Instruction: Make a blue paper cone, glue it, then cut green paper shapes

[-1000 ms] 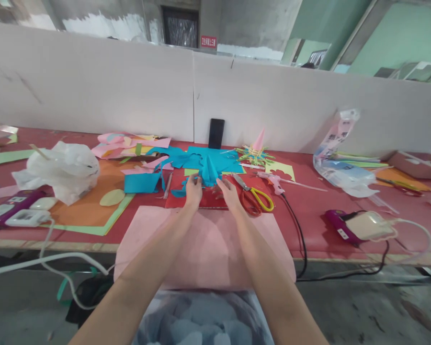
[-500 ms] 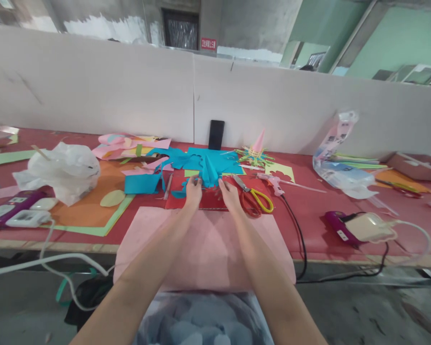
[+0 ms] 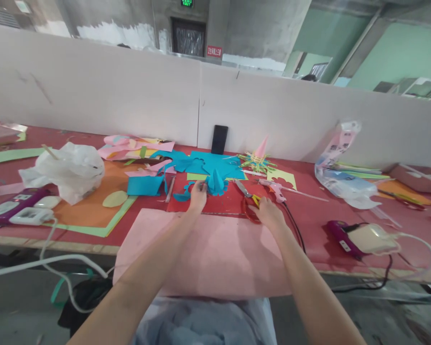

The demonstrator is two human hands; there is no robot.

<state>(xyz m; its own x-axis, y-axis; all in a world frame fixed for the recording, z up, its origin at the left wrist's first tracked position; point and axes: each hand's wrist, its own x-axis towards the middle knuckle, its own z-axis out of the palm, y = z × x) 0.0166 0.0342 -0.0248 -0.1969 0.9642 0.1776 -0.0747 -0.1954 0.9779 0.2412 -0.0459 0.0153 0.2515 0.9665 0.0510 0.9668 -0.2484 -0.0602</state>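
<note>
From where I stand, the long red table (image 3: 309, 223) fills most of the view, a pink sheet (image 3: 215, 258) along its near edge and a red card (image 3: 222, 205) beyond. The right hand (image 3: 270, 213) is closed over the yellow handle of the scissors (image 3: 242, 188). The left hand (image 3: 198, 197), fingertips nearly together, meets the card's upright blue paper piece (image 3: 215, 182); whether it grips, I can't tell.

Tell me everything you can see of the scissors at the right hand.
The scissors have grey, metal-looking blades and one yellow and one red handle. The blades look closed, pointing forward and leftward over the red sheet. The right hand touches the handles, partly hiding them; whether they are lifted is unclear.
</note>
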